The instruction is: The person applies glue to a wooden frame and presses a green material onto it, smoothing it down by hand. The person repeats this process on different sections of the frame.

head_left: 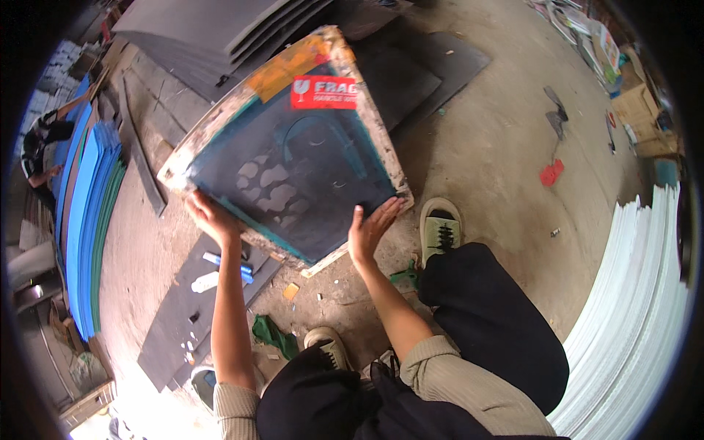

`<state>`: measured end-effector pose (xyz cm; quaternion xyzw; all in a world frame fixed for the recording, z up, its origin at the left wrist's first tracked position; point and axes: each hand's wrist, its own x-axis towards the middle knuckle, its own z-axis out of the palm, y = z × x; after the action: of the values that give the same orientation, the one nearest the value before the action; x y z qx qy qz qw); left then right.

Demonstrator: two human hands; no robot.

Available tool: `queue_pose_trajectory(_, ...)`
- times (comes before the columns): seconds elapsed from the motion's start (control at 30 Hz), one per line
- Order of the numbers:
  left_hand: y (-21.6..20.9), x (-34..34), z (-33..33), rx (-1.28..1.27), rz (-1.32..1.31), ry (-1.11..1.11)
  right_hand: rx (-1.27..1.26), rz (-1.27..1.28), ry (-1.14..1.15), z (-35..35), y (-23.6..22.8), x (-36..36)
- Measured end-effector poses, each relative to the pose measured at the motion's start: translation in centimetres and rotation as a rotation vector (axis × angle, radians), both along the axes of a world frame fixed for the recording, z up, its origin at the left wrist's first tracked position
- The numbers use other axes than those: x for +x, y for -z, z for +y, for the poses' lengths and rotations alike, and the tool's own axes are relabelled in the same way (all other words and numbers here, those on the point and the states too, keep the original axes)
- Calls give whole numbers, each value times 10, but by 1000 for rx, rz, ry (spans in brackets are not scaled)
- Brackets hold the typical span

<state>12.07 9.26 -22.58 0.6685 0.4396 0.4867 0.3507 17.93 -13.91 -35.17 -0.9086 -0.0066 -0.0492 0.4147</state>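
A screen-printing frame (293, 176) with worn wooden edges and dark mesh is tilted in front of me, above the floor. Its mesh bears pale paw-like shapes and a teal curved outline. A red label with a glass symbol (323, 92) and orange tape (290, 67) cover its far edge. At the frame's near left edge, my left hand (213, 220) grips the wood, some fingers hidden behind it. My right hand (372, 229) holds the near right corner, thumb up and fingers along the wood.
Dark sheets (220, 26) are stacked beyond the frame. Blue sheets (92, 220) stand at left, near another person (48, 143). White sheets (631, 308) fill the right. By my left forearm, a dark board (176, 315) carries white and blue tubes. Green cloth (275, 336) lies near my shoe.
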Motion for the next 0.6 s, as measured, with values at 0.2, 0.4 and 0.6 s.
queue_pose_trajectory(0.2, -4, -12, 9, 90, 3, -22, 16, -385, -116, 109, -138, 85)
queue_pose_trajectory(0.4, 7, -5, 9, 113, -56, 0, 34, -731, -342, 154, -209, 133)
queue_pose_trajectory(0.6, 3, -14, 15, 106, -24, -18, -149, -303, -210, 50, -68, 35)
